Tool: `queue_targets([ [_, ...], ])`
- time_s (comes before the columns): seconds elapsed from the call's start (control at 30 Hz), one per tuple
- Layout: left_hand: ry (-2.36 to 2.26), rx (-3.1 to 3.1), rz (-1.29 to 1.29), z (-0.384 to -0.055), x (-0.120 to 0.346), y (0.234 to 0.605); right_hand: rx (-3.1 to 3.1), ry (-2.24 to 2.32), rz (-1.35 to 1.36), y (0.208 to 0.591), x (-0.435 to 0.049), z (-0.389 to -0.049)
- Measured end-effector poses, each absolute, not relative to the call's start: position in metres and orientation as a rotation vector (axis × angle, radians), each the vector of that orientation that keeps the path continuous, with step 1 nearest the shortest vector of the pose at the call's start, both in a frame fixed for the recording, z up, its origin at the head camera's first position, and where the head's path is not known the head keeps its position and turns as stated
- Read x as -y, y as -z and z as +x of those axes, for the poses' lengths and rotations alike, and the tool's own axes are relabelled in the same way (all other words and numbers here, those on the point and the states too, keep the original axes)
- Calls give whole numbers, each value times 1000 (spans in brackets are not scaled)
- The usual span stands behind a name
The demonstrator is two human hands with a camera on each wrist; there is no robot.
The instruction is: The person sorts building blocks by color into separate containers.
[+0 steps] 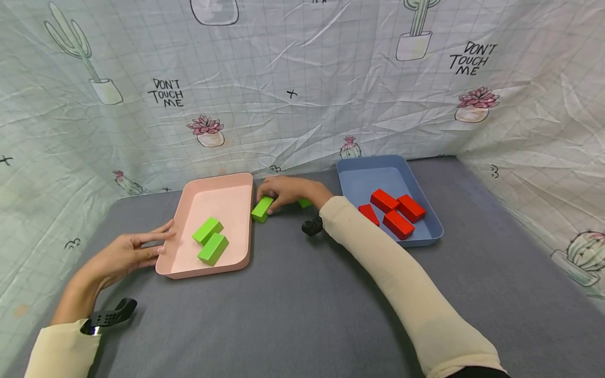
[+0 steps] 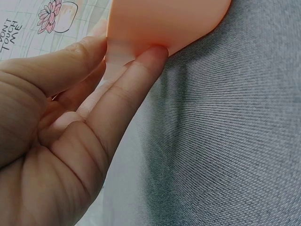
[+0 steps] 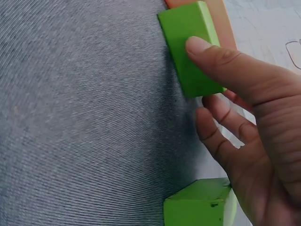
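Note:
My right hand (image 1: 285, 190) pinches a green block (image 1: 262, 210) between thumb and fingers, just right of the pink tray (image 1: 246, 231). In the right wrist view the thumb lies across the top of that green block (image 3: 188, 52). Behind the right wrist, another green block (image 1: 304, 202) is partly hidden; it also shows low in the right wrist view. Two green blocks (image 1: 212, 249) lie inside the pink tray. My left hand (image 1: 124, 257) holds the tray's left rim, its fingers against the outer wall (image 2: 174, 23) in the left wrist view.
A blue tray (image 1: 427, 236) on the right holds several red blocks (image 1: 398, 224), one partly covered by the right sleeve (image 1: 392, 268). Grey cloth (image 1: 283, 310) covers the table. A printed curtain (image 1: 293, 126) closes off the back and sides.

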State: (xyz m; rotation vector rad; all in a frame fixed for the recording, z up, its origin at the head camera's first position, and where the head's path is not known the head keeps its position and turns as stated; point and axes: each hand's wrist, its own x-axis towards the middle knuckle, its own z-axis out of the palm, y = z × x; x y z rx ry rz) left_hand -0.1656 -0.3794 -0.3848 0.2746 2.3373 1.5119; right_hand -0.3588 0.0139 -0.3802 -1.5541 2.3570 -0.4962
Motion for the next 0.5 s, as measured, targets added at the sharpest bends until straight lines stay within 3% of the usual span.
queue_targets([
  [0.27,-1503,-2340,279,-165,379,385,-2257,698,-1473,378,-20,-361],
  [0.5,-1509,-2339,287,-164,378,384,-2286,620,-1577,372,-27,-357],
])
